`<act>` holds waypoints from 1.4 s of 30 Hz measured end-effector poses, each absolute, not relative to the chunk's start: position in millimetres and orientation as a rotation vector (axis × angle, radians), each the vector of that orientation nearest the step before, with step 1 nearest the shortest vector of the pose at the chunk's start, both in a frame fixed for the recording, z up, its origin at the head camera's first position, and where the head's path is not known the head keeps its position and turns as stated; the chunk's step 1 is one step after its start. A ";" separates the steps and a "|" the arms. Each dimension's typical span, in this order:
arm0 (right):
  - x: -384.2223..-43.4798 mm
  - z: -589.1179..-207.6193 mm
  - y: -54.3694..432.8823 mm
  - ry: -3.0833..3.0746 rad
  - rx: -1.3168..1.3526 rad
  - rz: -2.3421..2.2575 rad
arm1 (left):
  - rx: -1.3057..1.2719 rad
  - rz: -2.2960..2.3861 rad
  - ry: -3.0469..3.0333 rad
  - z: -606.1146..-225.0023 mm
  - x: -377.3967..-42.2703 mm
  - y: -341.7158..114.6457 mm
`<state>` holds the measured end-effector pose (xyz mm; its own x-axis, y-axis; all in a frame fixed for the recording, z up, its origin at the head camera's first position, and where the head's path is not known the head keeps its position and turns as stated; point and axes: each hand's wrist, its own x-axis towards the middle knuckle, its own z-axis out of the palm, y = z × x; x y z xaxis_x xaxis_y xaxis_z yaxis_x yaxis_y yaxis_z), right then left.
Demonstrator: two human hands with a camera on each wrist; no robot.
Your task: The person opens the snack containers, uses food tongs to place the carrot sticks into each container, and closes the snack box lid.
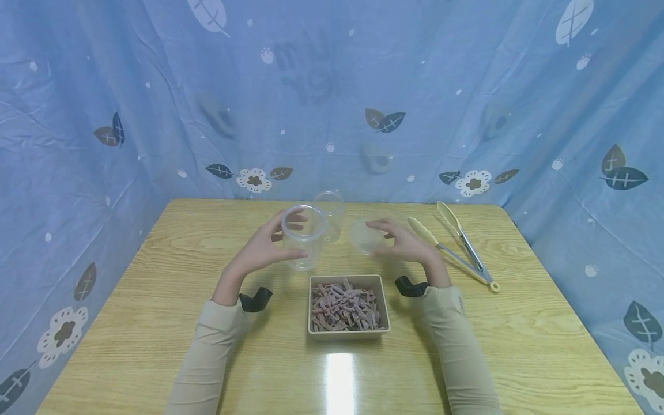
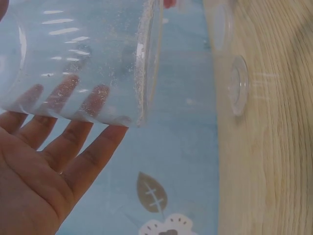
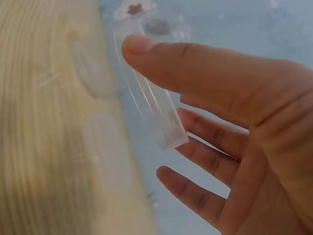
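My left hand (image 1: 261, 245) grips a clear plastic jar (image 1: 303, 248) around its side, thumb and spread fingers on opposite walls. Its mouth faces up, and the left wrist view shows pale crumbs inside near the rim. Between the thumb and fingers of my right hand (image 1: 407, 242) is a clear, shallow lid (image 3: 151, 98), pinched edge-on in the right wrist view. Behind the held jar stands a second clear jar (image 1: 334, 216). A pale round disc (image 1: 363, 237) shows beside my right fingertips. Nearer me, a beige rectangular box (image 1: 384, 305) holds many brownish-purple dried strips (image 1: 344, 305).
Tongs (image 1: 469, 253) with cream tips and metal arms lie spread on the right of the wooden table (image 1: 155, 323). A blue patterned curtain (image 1: 332, 104) hangs behind the table and along both sides. Black wrist mounts (image 1: 256, 300) stick out near the box's sides.
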<state>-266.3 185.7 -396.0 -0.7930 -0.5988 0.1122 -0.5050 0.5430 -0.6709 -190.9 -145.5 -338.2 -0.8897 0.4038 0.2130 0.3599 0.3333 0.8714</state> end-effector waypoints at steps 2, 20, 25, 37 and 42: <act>-269.1 -402.9 188.0 2.616 -0.956 -1.092 | 0.724 1.633 2.532 -339.0 -191.4 -145.7; -277.4 -428.3 197.7 2.544 -0.912 -0.947 | 0.745 1.610 2.545 -342.1 -193.7 -146.4; -279.5 -436.3 200.3 2.481 -0.962 -0.989 | 0.763 1.604 2.548 -341.9 -193.2 -146.1; -281.9 -447.3 206.7 2.419 -0.999 -1.079 | 0.749 1.587 2.554 -360.3 -204.2 -153.0; -279.8 -444.2 209.6 2.447 -0.952 -1.145 | 0.755 1.585 2.558 -368.2 -209.1 -155.7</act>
